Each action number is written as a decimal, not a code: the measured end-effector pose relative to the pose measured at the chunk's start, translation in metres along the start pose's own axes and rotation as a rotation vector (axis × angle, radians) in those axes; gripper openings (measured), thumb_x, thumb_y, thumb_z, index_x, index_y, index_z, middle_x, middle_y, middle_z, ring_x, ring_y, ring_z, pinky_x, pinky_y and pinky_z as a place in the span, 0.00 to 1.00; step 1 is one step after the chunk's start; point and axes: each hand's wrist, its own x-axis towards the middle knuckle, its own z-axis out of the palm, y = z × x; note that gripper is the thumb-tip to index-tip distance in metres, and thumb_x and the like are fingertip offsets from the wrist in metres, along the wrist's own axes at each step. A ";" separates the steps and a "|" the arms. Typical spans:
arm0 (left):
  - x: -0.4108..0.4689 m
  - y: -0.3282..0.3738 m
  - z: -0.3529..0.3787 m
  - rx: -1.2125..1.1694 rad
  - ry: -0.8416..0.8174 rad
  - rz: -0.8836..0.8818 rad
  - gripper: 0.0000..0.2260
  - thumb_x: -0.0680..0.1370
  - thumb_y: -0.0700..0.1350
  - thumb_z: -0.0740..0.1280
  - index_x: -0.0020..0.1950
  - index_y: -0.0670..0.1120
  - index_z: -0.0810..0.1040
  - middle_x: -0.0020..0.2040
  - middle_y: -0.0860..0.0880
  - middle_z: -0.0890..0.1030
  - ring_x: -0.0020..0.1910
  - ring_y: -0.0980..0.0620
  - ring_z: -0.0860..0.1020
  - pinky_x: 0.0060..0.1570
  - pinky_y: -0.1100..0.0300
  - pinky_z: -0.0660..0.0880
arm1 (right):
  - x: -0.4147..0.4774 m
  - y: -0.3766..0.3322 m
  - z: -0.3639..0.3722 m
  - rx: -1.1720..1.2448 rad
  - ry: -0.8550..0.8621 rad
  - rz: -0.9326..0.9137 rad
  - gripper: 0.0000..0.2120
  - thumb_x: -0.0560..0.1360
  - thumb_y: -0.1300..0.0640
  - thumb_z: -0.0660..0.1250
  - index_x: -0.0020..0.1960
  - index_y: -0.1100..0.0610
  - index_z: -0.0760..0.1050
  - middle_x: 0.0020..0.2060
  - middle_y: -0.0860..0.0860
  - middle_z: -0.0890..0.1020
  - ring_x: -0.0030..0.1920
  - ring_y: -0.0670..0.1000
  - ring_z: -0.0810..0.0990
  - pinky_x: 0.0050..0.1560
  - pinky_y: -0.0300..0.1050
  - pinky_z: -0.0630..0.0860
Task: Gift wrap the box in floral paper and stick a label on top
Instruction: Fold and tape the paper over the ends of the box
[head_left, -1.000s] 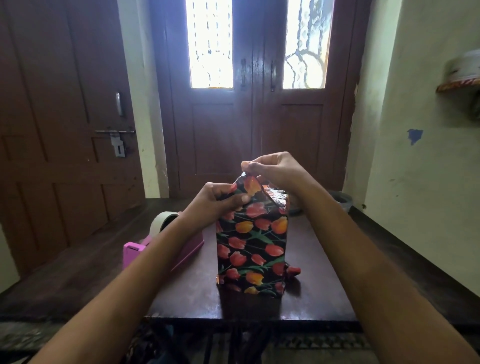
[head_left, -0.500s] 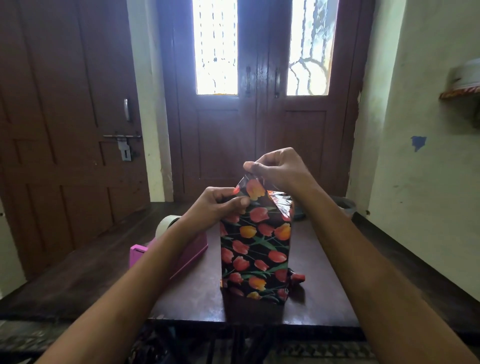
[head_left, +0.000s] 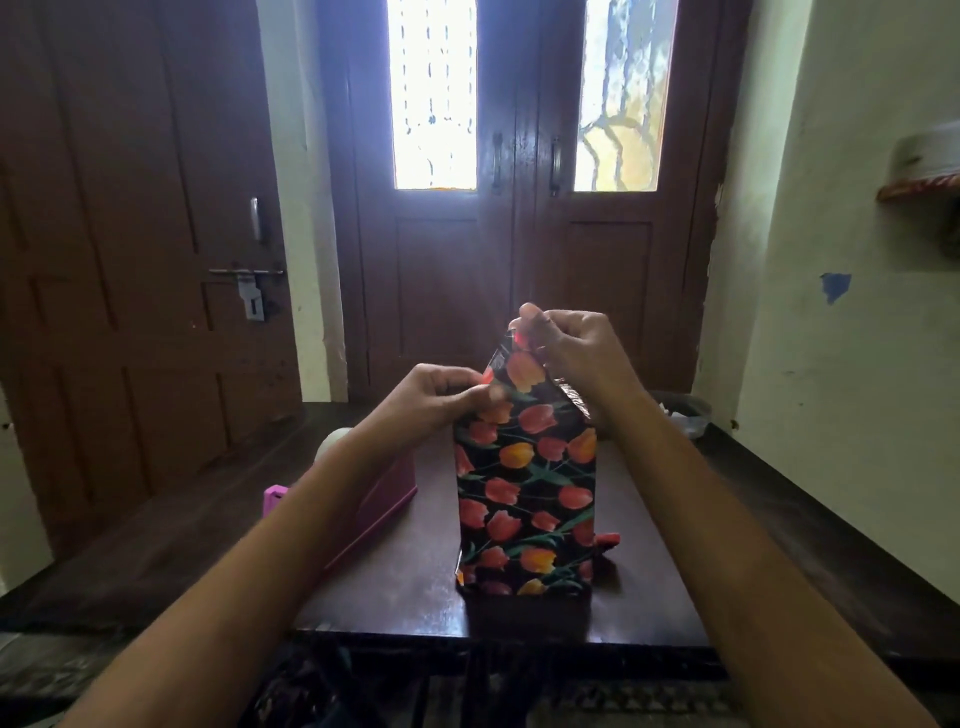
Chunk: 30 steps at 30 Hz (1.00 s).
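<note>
At tabletop (head_left: 405, 587) centre: box (head_left: 524, 499) upright in floral paper (head_left: 540, 447) | left hand (head_left: 441, 400) pinches fold, 10 o'clock | right hand (head_left: 571, 348) pinches flap peak, 12 o'clock | risk: uneven tug may tear paper.

A dark wooden table (head_left: 395, 587) stands before a brown double door (head_left: 524, 312) whose 2 glass panes (head_left: 435, 93) let in bright daylight, though the room itself is dim. To the left is another brown door (head_left: 130, 260) with a metal bolt (head_left: 247, 272). To the right, a pale wall (head_left: 857, 415) bears 1 blue patch (head_left: 835, 286) and a small shelf (head_left: 919, 189).
</note>
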 end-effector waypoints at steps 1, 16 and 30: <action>0.003 0.004 0.002 -0.003 0.042 -0.008 0.07 0.73 0.45 0.68 0.46 0.42 0.81 0.36 0.49 0.83 0.37 0.52 0.81 0.38 0.63 0.79 | -0.004 0.000 -0.005 0.024 -0.023 0.002 0.16 0.77 0.47 0.62 0.44 0.58 0.80 0.35 0.51 0.82 0.33 0.44 0.79 0.34 0.33 0.72; 0.027 0.029 0.014 0.066 0.115 -0.071 0.05 0.75 0.43 0.68 0.41 0.44 0.81 0.41 0.41 0.80 0.43 0.45 0.79 0.51 0.49 0.77 | -0.039 0.044 -0.029 -0.127 -0.212 -0.010 0.12 0.75 0.50 0.66 0.44 0.58 0.83 0.32 0.46 0.83 0.33 0.45 0.81 0.34 0.43 0.75; 0.055 0.011 0.009 0.437 0.143 -0.223 0.07 0.73 0.49 0.70 0.45 0.45 0.82 0.46 0.49 0.82 0.46 0.51 0.80 0.41 0.62 0.78 | -0.024 0.055 -0.021 -0.190 -0.181 0.397 0.42 0.72 0.38 0.65 0.76 0.50 0.46 0.75 0.55 0.57 0.71 0.57 0.63 0.68 0.57 0.66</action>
